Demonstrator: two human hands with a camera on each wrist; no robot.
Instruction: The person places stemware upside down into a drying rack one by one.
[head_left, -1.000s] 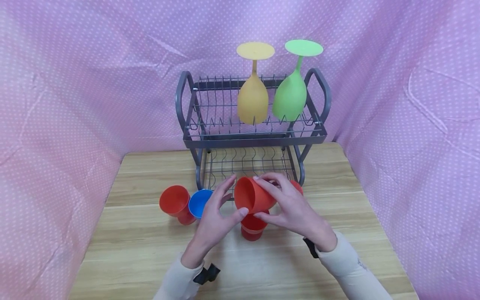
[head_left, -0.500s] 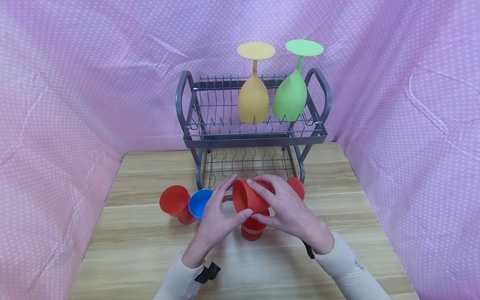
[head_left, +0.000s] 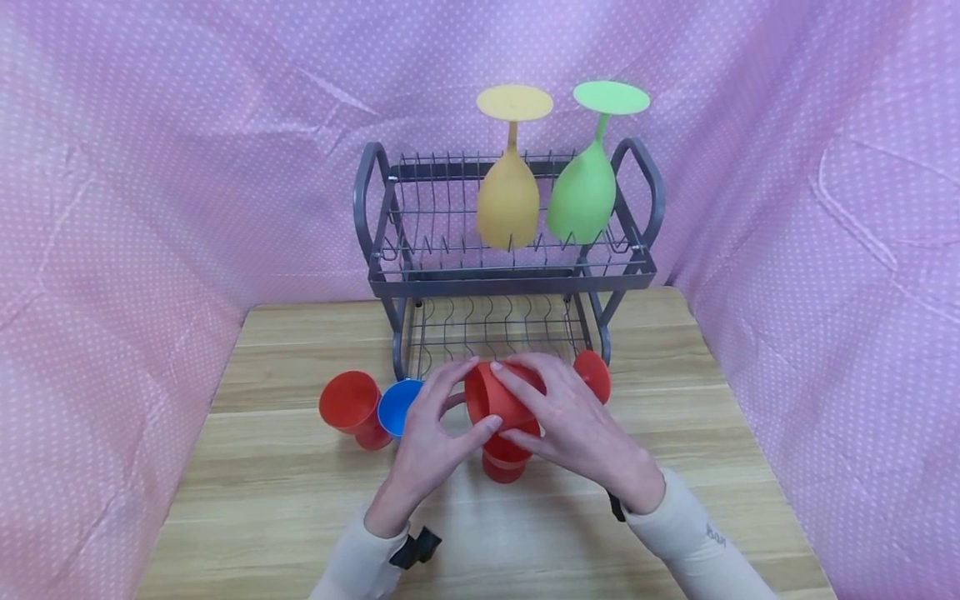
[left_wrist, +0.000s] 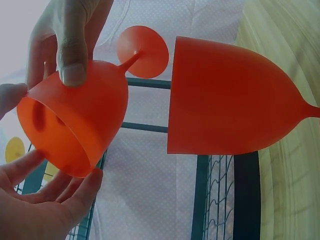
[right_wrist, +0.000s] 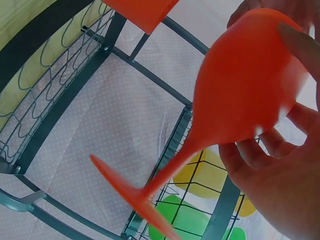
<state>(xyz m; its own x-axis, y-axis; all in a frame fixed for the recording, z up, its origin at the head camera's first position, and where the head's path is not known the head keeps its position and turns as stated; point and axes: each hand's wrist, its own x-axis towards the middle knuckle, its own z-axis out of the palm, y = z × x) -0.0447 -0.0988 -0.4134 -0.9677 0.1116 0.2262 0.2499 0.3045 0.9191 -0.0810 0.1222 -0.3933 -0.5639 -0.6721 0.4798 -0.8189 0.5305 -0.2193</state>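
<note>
Fingers of the right hand [head_left: 566, 417] are wrapped around the bowl of a tilted red goblet [left_wrist: 100, 112], and its rim is held between the thumb and spread fingertips of the left hand [head_left: 431, 446]. That goblet is suspended above the wooden table [head_left: 255, 517], its mouth turned toward the left hand. Below it, an upright red goblet [head_left: 503, 472] is partly hidden. To the left, a blue goblet [head_left: 395, 408] is partly covered beside another red goblet [head_left: 349, 402]. Behind, yellow [head_left: 508, 204] and green goblets [head_left: 582, 196] are seated upside down on the dark rack [head_left: 513, 287].
</note>
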